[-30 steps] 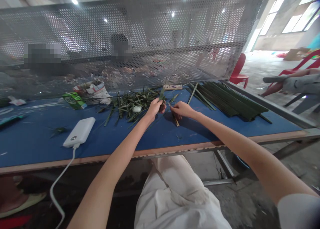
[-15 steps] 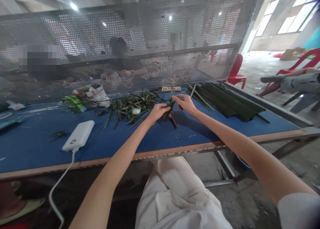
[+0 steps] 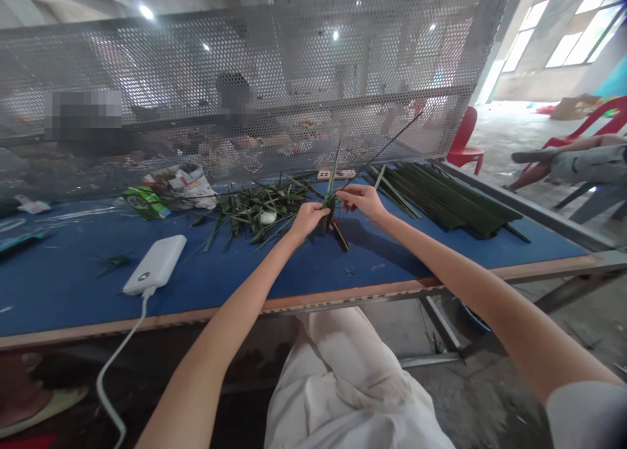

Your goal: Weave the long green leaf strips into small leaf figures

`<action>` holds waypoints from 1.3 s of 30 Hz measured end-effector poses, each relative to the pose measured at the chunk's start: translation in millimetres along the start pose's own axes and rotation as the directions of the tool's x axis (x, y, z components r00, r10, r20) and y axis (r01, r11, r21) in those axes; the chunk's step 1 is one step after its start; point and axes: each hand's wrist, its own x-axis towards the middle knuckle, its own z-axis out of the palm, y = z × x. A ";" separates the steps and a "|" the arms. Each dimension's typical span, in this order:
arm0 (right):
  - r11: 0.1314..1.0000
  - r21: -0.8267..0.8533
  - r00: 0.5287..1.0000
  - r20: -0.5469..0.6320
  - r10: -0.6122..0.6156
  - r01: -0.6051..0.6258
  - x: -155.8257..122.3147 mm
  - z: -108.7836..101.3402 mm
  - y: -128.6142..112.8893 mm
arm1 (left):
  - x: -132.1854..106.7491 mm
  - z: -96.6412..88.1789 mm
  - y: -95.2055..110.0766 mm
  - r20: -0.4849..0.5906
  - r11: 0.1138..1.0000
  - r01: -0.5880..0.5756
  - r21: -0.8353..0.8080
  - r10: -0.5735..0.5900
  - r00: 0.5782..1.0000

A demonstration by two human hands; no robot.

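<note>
My left hand (image 3: 309,219) is closed on a folded piece of green palm leaf (image 3: 327,223), held just above the blue table. One narrow green strip (image 3: 335,165) stands up from this piece. My right hand (image 3: 363,202) is beside it on the right, thumb and forefinger pinched at the base of a leaf strip. A long dark strip (image 3: 396,137) slants up and right from near those fingers; whether it is the one pinched is hard to tell. Under the hands a thin dark stick-like object (image 3: 339,236) with a brownish edge lies on the table.
Loose leaf cuttings (image 3: 245,210) lie heaped to the left, with a white roundish object (image 3: 268,218) among them. Long leaves (image 3: 445,197) are stacked right. A white power bank (image 3: 155,264) with a cable, a green packet (image 3: 145,202) and a perforated metal screen (image 3: 304,70) are also here.
The leaf strips have spread apart: one now stands upright and a long dark one slants to the upper right. My right fingers have curled in slightly; my left hand keeps its hold.
</note>
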 end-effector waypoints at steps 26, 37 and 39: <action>0.997 0.073 1.000 -0.018 -0.018 0.020 6.5 -3.3 3.7 | -4.8 11.3 -2.3 0.128 0.998 -0.047 -0.047 0.053 0.990; 0.991 -0.047 0.992 -0.020 -0.128 0.127 9.5 -2.3 14.7 | -12.3 17.5 5.0 0.225 0.999 0.007 -0.043 0.003 0.974; 0.984 -0.068 0.985 -0.040 -0.170 0.168 7.8 -2.3 12.3 | -14.3 18.0 8.6 0.212 0.998 0.027 -0.061 -0.013 0.977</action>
